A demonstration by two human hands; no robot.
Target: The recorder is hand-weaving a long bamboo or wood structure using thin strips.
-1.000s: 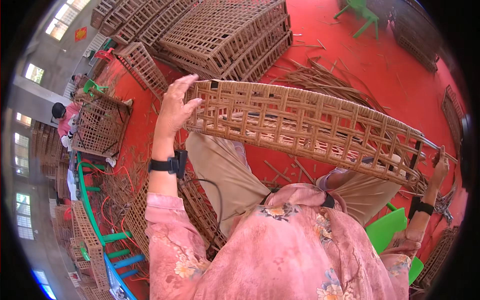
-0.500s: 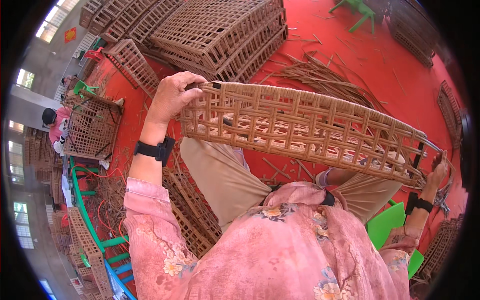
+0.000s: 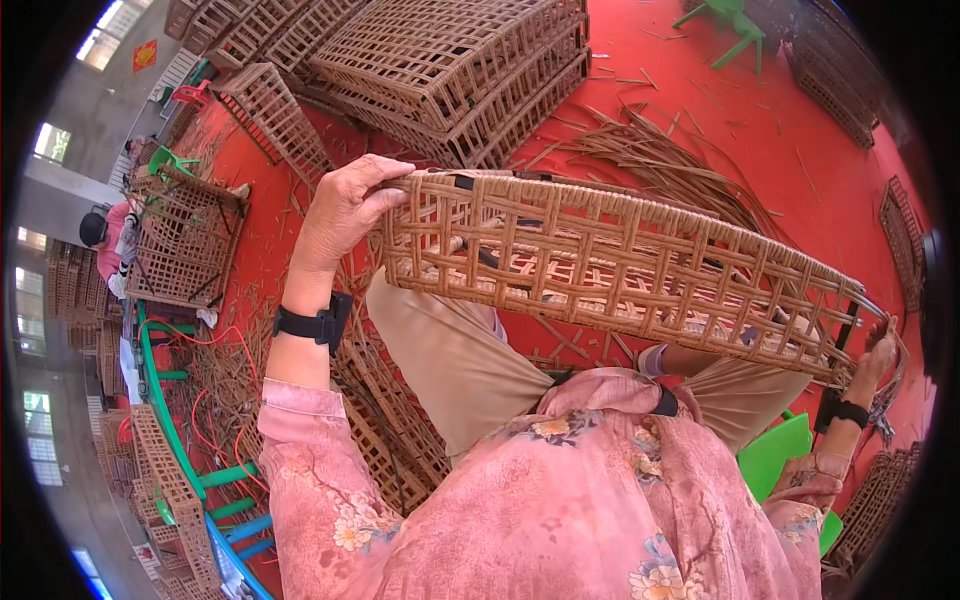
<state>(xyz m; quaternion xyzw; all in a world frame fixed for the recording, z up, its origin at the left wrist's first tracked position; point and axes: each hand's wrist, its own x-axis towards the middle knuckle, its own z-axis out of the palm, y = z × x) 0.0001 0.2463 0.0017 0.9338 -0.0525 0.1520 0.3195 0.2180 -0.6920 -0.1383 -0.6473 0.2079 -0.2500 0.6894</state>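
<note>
A woven rattan basket (image 3: 610, 262), long and shallow with an open lattice side and a wrapped rim, is held up over my lap. My left hand (image 3: 352, 212) grips its left upper corner, thumb and fingers pinched over the rim. At the far right end my right hand (image 3: 878, 358) closes around the other corner, next to a bare dark metal frame end and some loose strands. Part of that hand's fingers is hard to see. Through the lattice the basket's woven base shows pale.
Large woven crates (image 3: 450, 75) are stacked ahead on the red floor (image 3: 690, 80). Loose rattan strips (image 3: 650, 160) lie beyond the basket. More woven panels (image 3: 385, 430) rest by my left leg. A green chair (image 3: 778, 455) is at my right; a co-worker (image 3: 110, 240) is far left.
The basket and both hands have shifted slightly right and down in the view. Both hands keep their hold on its ends.
</note>
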